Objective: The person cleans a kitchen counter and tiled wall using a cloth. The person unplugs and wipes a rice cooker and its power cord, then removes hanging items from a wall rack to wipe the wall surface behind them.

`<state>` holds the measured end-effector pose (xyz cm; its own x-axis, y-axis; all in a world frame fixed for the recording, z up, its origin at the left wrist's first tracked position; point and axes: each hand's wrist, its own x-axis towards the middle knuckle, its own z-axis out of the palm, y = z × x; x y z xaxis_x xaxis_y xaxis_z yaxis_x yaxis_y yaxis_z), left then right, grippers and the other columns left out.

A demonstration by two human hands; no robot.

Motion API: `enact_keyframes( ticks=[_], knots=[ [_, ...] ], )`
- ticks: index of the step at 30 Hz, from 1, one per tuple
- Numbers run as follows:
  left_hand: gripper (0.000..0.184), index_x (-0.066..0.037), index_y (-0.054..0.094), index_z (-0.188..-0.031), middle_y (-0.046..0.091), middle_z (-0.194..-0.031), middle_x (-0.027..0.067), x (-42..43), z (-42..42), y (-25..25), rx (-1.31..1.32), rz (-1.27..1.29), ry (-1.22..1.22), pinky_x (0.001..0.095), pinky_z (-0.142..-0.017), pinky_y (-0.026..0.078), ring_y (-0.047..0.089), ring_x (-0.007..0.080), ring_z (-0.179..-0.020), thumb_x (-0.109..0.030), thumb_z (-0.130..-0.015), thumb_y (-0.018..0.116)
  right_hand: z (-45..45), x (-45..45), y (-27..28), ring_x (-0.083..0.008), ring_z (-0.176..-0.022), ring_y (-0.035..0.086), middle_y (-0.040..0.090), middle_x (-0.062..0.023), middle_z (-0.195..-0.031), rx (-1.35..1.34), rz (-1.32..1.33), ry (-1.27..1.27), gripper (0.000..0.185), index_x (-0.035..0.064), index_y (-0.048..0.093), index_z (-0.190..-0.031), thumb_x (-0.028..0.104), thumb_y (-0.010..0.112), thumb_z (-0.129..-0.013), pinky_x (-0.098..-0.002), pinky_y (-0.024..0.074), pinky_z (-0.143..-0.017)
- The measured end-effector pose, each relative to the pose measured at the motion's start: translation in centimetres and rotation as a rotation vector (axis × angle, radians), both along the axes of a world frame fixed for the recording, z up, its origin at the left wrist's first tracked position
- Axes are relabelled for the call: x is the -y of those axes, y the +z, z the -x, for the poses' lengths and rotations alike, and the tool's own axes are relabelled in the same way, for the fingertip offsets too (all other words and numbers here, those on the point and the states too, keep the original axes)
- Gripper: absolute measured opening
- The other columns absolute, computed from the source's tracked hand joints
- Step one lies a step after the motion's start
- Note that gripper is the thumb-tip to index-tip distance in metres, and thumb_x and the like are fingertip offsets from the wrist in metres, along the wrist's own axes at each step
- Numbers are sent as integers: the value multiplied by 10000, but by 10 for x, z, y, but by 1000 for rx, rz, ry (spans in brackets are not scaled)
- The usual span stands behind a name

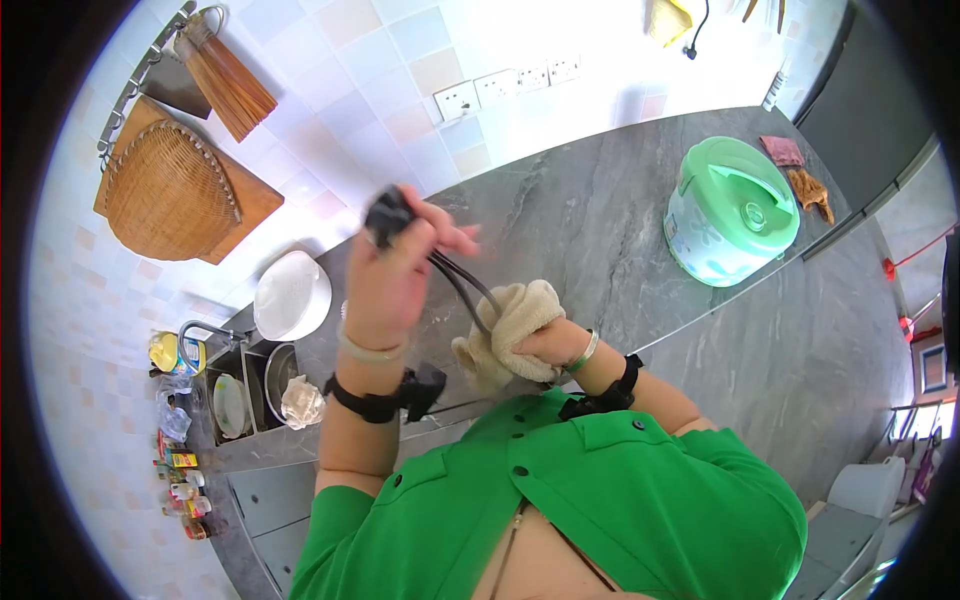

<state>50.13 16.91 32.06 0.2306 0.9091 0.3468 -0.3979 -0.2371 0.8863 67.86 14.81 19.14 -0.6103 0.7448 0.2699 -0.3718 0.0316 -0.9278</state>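
My left hand [400, 255] is raised over the counter, its fingers closed around the black plug end [388, 215] of a power cord. From it the dark doubled cord [465, 285] runs down to the right into a beige cloth [525, 312]. The cloth is bunched around the cord, gripped by my right hand [550, 345] near the counter's front edge. Part of the cord inside the cloth is hidden. My left fingers are slightly blurred.
A mint-green rice cooker [730, 215] stands at the right of the grey counter [590, 190], with folded cloths [782, 151] behind it. At left are a white basin [292, 297] and a sink [255, 435]. Wall sockets [457, 100] line the back; a wicker basket [165, 195] hangs on the wall.
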Motion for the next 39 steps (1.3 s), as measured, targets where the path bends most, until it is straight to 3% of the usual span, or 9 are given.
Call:
enact_keyframes(
  ticks=[4,13,18,23,26,28,31,34,39],
  knots=[
    [102,-51,478,-980,366,-660,-43,-30,29,35,128,39,144,232,-545,322,322,44,-555,-129,-922,510,-7,0,-19,-156,-920,552,588,-54,-990,54,0,-47,270,39,615,-1001,104,672,-745,-268,437,-829],
    [289,-102,397,-651,293,-559,-54,-89,68,67,113,24,191,239,-514,261,281,61,-499,-98,-904,536,-41,-10,3,-137,-850,549,588,-60,-880,254,-425,-99,252,45,621,-957,137,693,-734,-267,454,-772],
    [265,-76,349,-700,278,-611,-29,-119,78,79,128,36,189,219,-529,274,281,66,-525,-37,-909,507,-60,-7,-3,-146,-874,555,599,-44,-925,259,19,-42,298,56,622,-973,133,728,-704,-276,463,-783],
    [236,-61,543,-989,535,-746,9,-173,127,76,71,-238,-42,196,-539,384,459,83,-605,-275,-924,469,-83,-15,-49,-162,-936,560,610,-49,-984,540,-346,-152,334,76,616,-1014,157,735,-712,-322,450,-834],
    [273,-67,334,-691,281,-629,-14,-176,135,104,255,33,183,229,-545,281,299,89,-543,16,-898,491,-99,-12,-84,-159,-960,559,607,-47,-986,757,-673,-279,373,95,598,-1065,171,728,-724,-344,449,-841],
    [296,-80,340,-659,283,-609,-11,-190,161,113,141,-45,407,239,-558,299,307,105,-546,-5,-890,511,-113,1,-109,-161,-975,558,606,-47,-991,894,-784,-368,393,91,581,-1091,182,718,-734,-343,457,-832],
    [299,-81,369,-643,305,-591,-15,-200,202,134,101,-152,486,248,-579,325,322,109,-546,-40,-884,541,-124,50,-105,-174,-969,567,602,-56,-1002,93,488,-607,401,60,561,-1102,144,699,-736,-319,467,-830],
    [268,-81,389,-667,349,-620,-13,-204,206,127,234,-32,343,238,-584,319,344,109,-575,-31,-883,540,-150,69,-118,-193,-973,572,597,-69,-1026,-78,598,-628,433,25,544,-1111,77,699,-710,-305,472,-844],
    [149,-3,502,-813,563,-682,75,-223,185,9,10,-62,375,297,-659,451,548,165,-633,-22,-803,649,-85,50,-105,-184,-947,585,607,-71,-1016,428,92,-666,336,33,586,-1040,46,641,-708,-298,476,-829]
  ],
)
